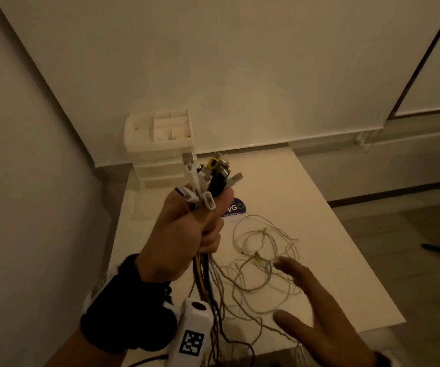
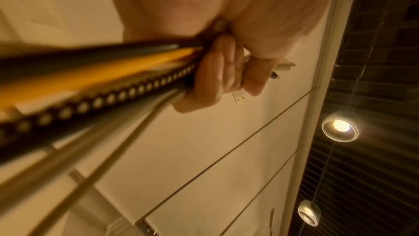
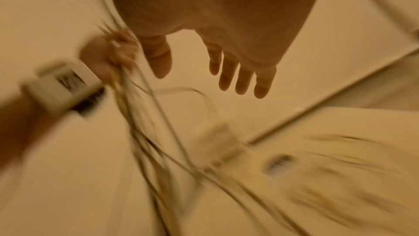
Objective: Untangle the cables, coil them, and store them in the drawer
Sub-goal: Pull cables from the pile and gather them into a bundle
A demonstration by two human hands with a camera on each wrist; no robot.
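Note:
My left hand [image 1: 187, 229] is raised above the white table [image 1: 319, 234] and grips a bundle of cables [image 1: 208, 181] in its fist. White, yellow and black plug ends stick up out of the fist, and the cords [image 1: 203, 276] hang down below it. In the left wrist view the fingers [image 2: 213, 71] curl round black, yellow and grey cords [image 2: 95, 82]. A loose tangle of thin pale cable [image 1: 264, 258] lies on the table. My right hand [image 1: 317, 303] hovers over that tangle with straight, spread fingers [image 3: 240, 76] and holds nothing. A white drawer unit [image 1: 160, 152] stands at the table's far left corner.
A purple round sticker [image 1: 236, 209] lies on the table beyond the tangle. Walls close in on the left and behind the table. The table's right edge [image 1: 367, 260] drops to the floor. The right wrist view is blurred.

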